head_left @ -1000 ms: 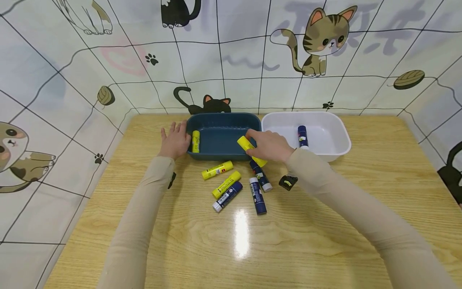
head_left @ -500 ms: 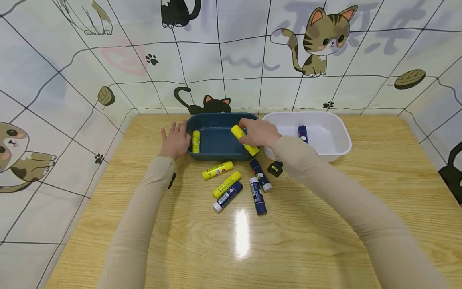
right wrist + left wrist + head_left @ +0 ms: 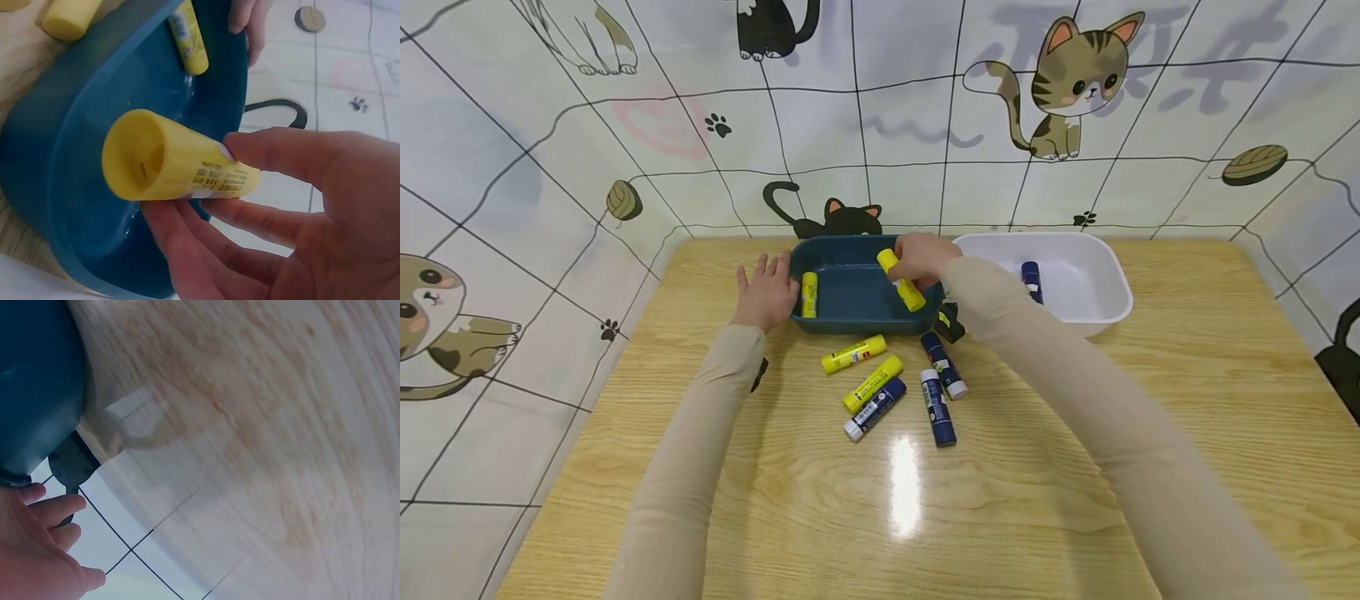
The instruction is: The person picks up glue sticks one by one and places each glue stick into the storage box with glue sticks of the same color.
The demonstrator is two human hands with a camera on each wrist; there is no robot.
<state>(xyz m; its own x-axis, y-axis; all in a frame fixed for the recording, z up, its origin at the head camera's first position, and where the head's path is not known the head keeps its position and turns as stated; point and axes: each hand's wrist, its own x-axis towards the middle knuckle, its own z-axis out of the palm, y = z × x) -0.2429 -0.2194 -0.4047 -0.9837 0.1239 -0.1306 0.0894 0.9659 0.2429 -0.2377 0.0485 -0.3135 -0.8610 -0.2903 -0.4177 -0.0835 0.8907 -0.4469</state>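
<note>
My right hand (image 3: 922,257) pinches a yellow glue stick (image 3: 187,159) between thumb and fingers, tilted over the right part of the dark blue tray (image 3: 857,327). Another yellow glue stick (image 3: 809,295) lies inside that tray at its left end. My left hand (image 3: 766,293) rests with spread fingers at the tray's left end; in the left wrist view its fingers (image 3: 59,509) reach beside the blue wall. In front of the tray lie two more yellow glue sticks, one nearer the tray (image 3: 853,354) and one beside a navy glue stick (image 3: 876,409).
Two more navy glue sticks, one by the tray (image 3: 943,365) and one nearer me (image 3: 937,407), lie on the wooden table (image 3: 775,500). A white tray (image 3: 1093,312) stands right of the blue one, with a navy glue stick (image 3: 1032,282) in it. A cat-print wall covering (image 3: 910,125) rises behind.
My right hand has carried the yellow glue stick leftward and away from me, from the blue tray's front right corner to over its inside. My left hand has stayed in place.
</note>
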